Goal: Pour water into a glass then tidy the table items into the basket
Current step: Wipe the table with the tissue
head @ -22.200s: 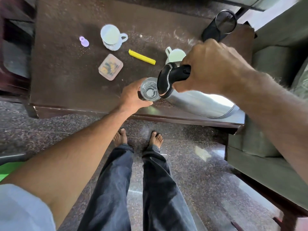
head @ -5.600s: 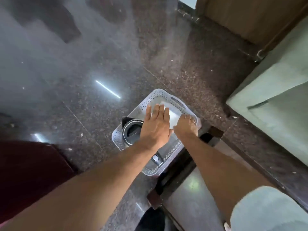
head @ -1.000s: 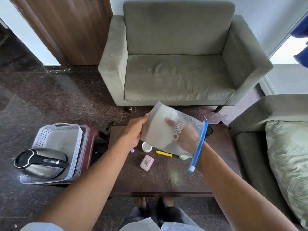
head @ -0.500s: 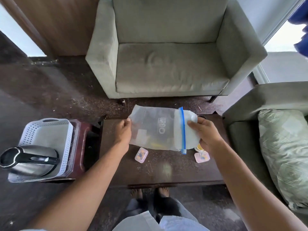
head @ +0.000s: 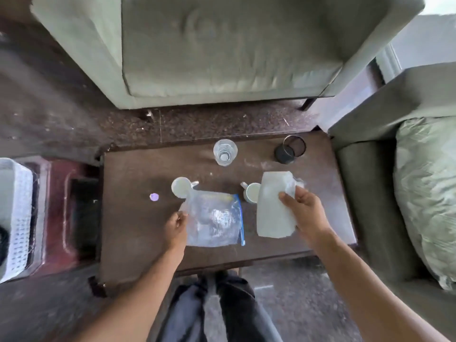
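Surface: dark wooden table [head: 138,230].
Left hand [head: 176,225]: pinched the zip bag [head: 214,218] by its left edge, fingers curled on the film.
Right hand [head: 308,211]: gripped a frosted pouch [head: 274,208], thumb across it, other fingers hidden.
Glass [head: 225,152]: stood well beyond both sets of fingertips.
Left cup [head: 181,187]: sat beyond the left fingers, by the bag's corner.
Right cup [head: 251,192]: sat just left of the right thumb.
Basket [head: 17,218]: lay far left of the left fingers, off the table.
Risk: seemed greatest for the cups, apt to tip under a swung pouch or dragged bag.
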